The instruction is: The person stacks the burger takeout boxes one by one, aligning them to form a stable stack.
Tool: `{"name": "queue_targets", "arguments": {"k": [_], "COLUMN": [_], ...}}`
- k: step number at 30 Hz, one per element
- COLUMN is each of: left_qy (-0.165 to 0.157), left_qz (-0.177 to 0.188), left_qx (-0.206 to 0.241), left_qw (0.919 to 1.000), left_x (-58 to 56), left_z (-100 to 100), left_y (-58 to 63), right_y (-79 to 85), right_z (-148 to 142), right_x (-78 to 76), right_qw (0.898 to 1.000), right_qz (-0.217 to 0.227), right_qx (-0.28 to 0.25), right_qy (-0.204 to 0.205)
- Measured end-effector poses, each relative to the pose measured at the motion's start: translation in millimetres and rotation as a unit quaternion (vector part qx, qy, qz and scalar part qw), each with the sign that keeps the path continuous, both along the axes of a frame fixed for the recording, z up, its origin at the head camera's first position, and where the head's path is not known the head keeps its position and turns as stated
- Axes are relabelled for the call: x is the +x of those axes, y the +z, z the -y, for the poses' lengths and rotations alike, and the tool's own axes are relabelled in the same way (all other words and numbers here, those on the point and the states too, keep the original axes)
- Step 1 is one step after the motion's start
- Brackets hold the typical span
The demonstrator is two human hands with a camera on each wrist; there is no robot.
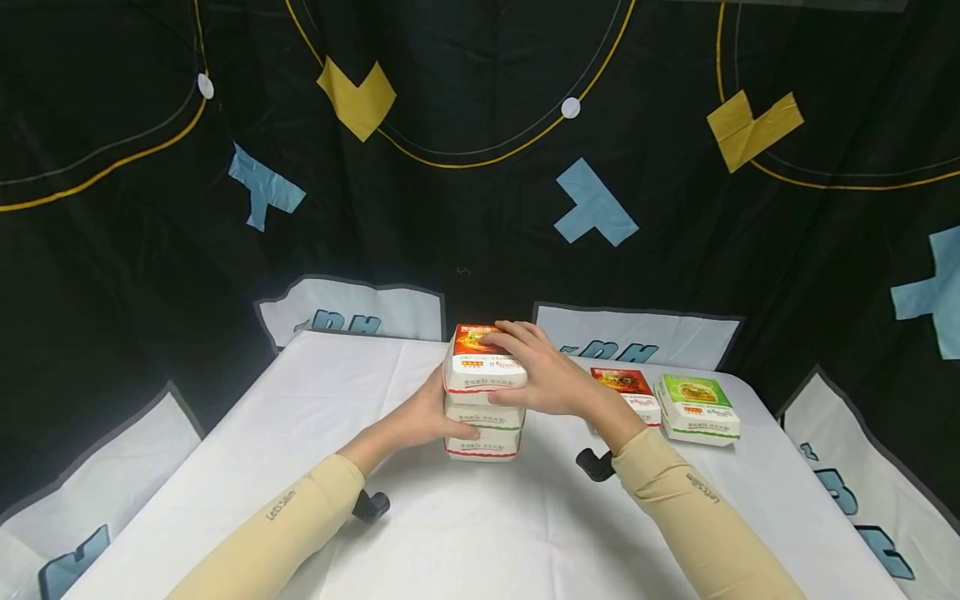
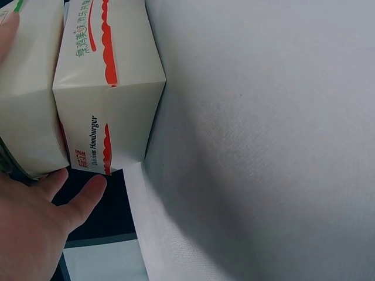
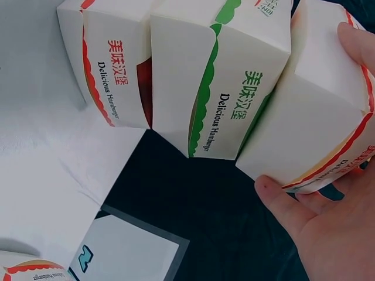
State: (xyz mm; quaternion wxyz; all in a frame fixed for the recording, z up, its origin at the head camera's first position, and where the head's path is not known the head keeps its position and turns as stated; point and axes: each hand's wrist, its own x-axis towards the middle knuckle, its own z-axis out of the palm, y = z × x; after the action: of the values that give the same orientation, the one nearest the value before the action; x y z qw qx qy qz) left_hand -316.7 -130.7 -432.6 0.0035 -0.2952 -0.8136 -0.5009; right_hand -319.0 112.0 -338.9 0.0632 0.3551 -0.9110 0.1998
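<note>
Three white hamburger boxes stand stacked in the head view. The top box [image 1: 486,371] has a red lid. My right hand [image 1: 551,375] grips it, thumb on the near face and fingers over the lid and far side. It sits slightly tilted on the green-trimmed middle box [image 3: 222,88], as the right wrist view shows. At the bottom is a red-trimmed box [image 2: 111,117], resting on the table. From the left, my left hand [image 1: 427,417] holds the middle box, its thumb across the front; fingertips reach behind, near the bottom box.
To the right on the white table [image 1: 450,533] are another red-lidded hamburger box [image 1: 622,382], partly behind my right forearm, and a green-lidded one [image 1: 697,408]. A black curtain [image 1: 465,233] hangs behind the table.
</note>
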Motion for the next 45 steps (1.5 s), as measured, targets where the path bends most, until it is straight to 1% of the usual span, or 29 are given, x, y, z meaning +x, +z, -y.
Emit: {"name": "queue_targets", "arguments": {"k": [3,10,20,28,31,35,36,38,42,43,45], "left_qy": [-0.012,0.002,-0.001,0.011,0.007,-0.010,-0.009,0.006,0.067,0.077,0.088], "left_qz": [0.008,0.013,0.022,0.034,0.030,0.011,0.006,0.003,0.013,0.013,0.009], "left_qx": [0.014,0.010,0.016,0.008,0.011,0.039,0.045,0.053,0.050,0.050,0.053], "left_qw": [0.9998,0.9999,0.9996,0.9993,0.9994,0.9991,0.9989,0.9986,0.9964,0.9957,0.9947], "left_x": [-0.3,1.7,3.0,5.7,4.5,1.8,1.7,2.2,4.9,5.0,4.1], "left_z": [0,1,0,0,0,-2,-2,-1,-1,-1,-3], "left_y": [-0.2,0.3,1.4,1.2,1.4,2.1,2.4,3.4,8.5,10.1,13.7], "right_y": [-0.3,0.1,0.2,-1.9,-1.2,-0.4,-0.4,-0.1,0.8,1.0,1.2], "right_z": [0,0,1,0,0,0,0,0,0,0,0], "right_x": [0.0,0.1,0.4,-1.0,-1.1,-0.4,-0.5,-0.3,-0.4,-0.3,-0.7], "right_qw": [1.000,1.000,1.000,1.000,1.000,1.000,1.000,1.000,1.000,1.000,1.000], "right_qz": [0.003,-0.001,-0.003,-0.014,-0.017,-0.015,-0.014,-0.014,-0.014,-0.014,-0.014], "right_qx": [0.001,0.011,0.010,0.013,0.012,0.013,0.013,0.014,0.014,0.015,0.016], "right_qy": [-0.001,-0.005,-0.001,-0.003,-0.003,-0.001,0.000,0.002,0.002,0.002,0.000]}}
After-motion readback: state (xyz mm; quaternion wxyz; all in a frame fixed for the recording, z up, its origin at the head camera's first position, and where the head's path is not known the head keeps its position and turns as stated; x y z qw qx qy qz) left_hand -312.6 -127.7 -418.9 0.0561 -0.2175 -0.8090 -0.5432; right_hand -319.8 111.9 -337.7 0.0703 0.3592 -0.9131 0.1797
